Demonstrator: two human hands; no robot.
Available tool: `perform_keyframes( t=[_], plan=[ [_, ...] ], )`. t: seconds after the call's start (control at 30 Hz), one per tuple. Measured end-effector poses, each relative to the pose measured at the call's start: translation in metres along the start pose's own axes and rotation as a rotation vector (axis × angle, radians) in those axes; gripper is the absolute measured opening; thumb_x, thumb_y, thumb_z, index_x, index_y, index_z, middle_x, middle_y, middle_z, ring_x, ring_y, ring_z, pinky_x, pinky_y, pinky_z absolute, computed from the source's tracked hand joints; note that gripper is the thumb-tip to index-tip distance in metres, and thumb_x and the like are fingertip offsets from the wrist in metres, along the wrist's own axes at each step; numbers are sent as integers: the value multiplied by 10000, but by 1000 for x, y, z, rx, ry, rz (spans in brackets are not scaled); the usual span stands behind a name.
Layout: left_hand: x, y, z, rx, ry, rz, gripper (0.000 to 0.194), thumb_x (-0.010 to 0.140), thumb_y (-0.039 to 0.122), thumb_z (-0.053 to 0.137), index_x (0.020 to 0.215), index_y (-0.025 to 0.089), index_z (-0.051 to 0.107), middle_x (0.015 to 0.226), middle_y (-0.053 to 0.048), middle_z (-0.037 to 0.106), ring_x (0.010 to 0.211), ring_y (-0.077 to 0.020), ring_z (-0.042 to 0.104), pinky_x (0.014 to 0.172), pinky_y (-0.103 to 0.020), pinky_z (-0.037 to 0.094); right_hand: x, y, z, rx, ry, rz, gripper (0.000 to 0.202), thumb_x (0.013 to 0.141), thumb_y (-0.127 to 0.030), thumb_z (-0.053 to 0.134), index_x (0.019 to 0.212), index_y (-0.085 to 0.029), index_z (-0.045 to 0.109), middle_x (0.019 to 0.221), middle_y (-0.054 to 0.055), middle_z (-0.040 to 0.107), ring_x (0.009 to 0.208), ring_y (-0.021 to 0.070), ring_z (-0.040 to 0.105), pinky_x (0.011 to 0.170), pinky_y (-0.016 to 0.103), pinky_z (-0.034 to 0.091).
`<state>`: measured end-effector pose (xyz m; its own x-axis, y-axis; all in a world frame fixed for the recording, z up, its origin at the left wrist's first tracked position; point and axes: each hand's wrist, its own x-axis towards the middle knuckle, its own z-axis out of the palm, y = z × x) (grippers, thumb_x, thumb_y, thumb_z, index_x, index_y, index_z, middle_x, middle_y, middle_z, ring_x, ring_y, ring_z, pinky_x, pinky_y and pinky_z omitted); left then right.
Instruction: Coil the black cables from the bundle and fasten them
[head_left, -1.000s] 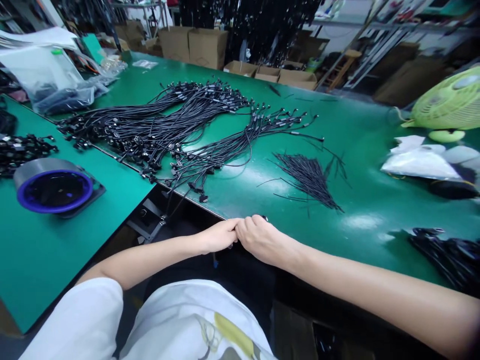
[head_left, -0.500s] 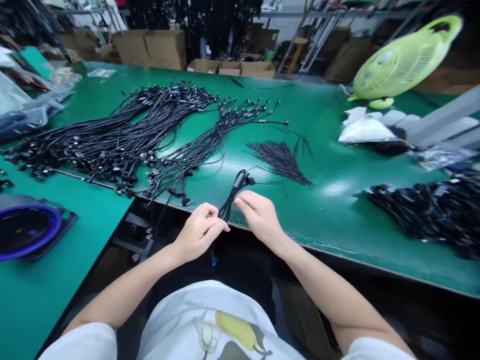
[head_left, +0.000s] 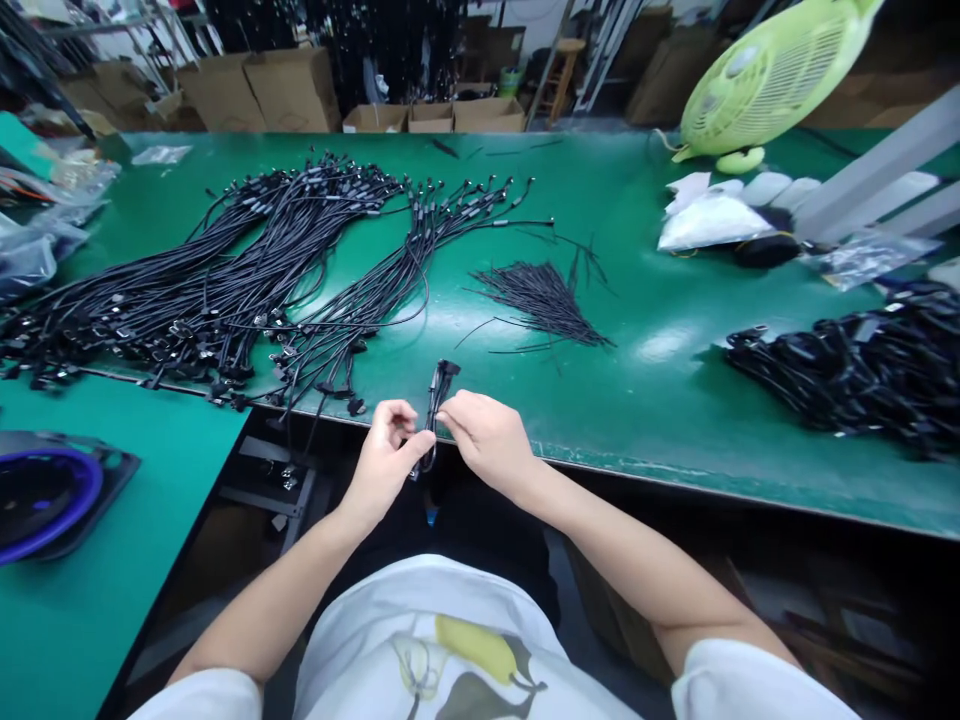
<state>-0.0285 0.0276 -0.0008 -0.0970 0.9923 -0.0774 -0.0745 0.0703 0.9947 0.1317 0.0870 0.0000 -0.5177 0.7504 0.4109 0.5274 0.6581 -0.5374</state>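
A coiled black cable bundle [head_left: 435, 400] stands roughly upright between my hands at the front edge of the green table [head_left: 630, 400]. My left hand [head_left: 391, 445] has its thumb and fingers closed round the lower left side of the bundle. On the right side, my right hand [head_left: 484, 435] pinches at the middle of the bundle; its fingertips hide what they grip there. Beyond the hands lies a fanned pile of thin black ties [head_left: 551, 300]. Long black cables [head_left: 277, 250] are spread over the left half of the table, a smaller group [head_left: 397, 270] beside them.
Coiled black cables [head_left: 862, 370] are heaped at the right. A green fan [head_left: 772, 80] stands at the back right, near white bags [head_left: 712, 222] and a grey post [head_left: 885, 160]. A purple-rimmed round object [head_left: 52, 495] rests on the left table. Cardboard boxes [head_left: 292, 90] stand behind.
The bundle has turned more upright and moved left and slightly down with both hands. The whole view has shifted a little. Some ties by the pile's near side lie differently.
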Motion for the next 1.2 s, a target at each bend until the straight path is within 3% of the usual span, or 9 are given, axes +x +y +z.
perform_keyframes(
  t=[0.17, 0.27, 0.37, 0.5, 0.67, 0.8, 0.93, 1.07, 1.2],
  plan=[
    [0, -17, 13, 61, -187, 25, 319, 916, 416, 533, 1124, 196, 635, 1220, -88, 601, 1170, -223, 530, 1061, -357, 357, -5, -2, -1, 635, -90, 303, 355, 936, -414, 426, 680, -177, 492, 655, -6, 484, 587, 105, 411, 574, 239, 326],
    [-1, -18, 16, 197, -101, 192, 352, 933, 403, 506, 1188, 194, 630, 1347, -101, 546, 1284, -241, 460, 1120, -364, 294, -13, 2, 0, 985, -220, 512, 405, 871, -514, 507, 658, -170, 495, 573, -48, 387, 471, 70, 258, 463, 220, 214],
    [2, -18, 20, 94, -153, 88, 407, 934, 427, 500, 1251, 188, 590, 1316, -112, 590, 1236, -241, 519, 1094, -365, 335, -21, 6, 6, 932, -307, 519, 433, 837, -534, 559, 630, -153, 553, 538, -50, 393, 472, 68, 288, 480, 216, 228],
    [11, -18, 25, -192, -155, -99, 372, 900, 442, 563, 1159, 177, 594, 1141, -110, 682, 1042, -215, 626, 959, -347, 448, -26, 7, 4, 645, -224, 398, 460, 912, -512, 467, 636, -159, 571, 605, -9, 519, 579, 103, 448, 595, 235, 333],
    [18, -18, 28, -245, -69, -78, 373, 834, 408, 672, 1135, 215, 567, 895, -17, 687, 790, -132, 619, 777, -249, 478, -17, 4, -21, 156, 34, 246, 387, 891, -555, 527, 842, -175, 579, 678, -4, 549, 602, 109, 484, 598, 229, 327],
    [19, -21, 33, -135, -65, -14, 337, 872, 419, 620, 1141, 218, 601, 976, -17, 663, 777, -114, 564, 735, -219, 456, -4, 1, -30, -5, 25, 211, 368, 908, -546, 501, 831, -186, 517, 661, -8, 545, 566, 116, 484, 545, 238, 285],
    [24, -21, 33, -214, -90, -112, 309, 878, 413, 613, 1109, 208, 620, 866, 1, 626, 677, -94, 512, 663, -207, 437, -2, 0, -31, 26, -83, 145, 218, 973, -367, 415, 921, -179, 514, 790, 26, 602, 661, 141, 530, 594, 242, 342],
    [30, -16, 27, -380, -173, -305, 285, 835, 417, 667, 922, 148, 632, 703, 11, 547, 592, -87, 484, 569, -201, 410, -2, 10, -40, 155, -232, -128, 263, 1004, -288, 325, 1095, -165, 540, 918, 67, 582, 803, 163, 535, 707, 264, 417],
    [27, -6, 24, -476, -319, -422, 299, 867, 431, 630, 863, 133, 604, 575, 50, 406, 520, -75, 462, 508, -180, 368, 5, 33, -47, 316, -228, -107, 323, 1001, -314, 376, 1226, -176, 562, 968, 67, 538, 895, 156, 527, 813, 280, 441]
  ],
)
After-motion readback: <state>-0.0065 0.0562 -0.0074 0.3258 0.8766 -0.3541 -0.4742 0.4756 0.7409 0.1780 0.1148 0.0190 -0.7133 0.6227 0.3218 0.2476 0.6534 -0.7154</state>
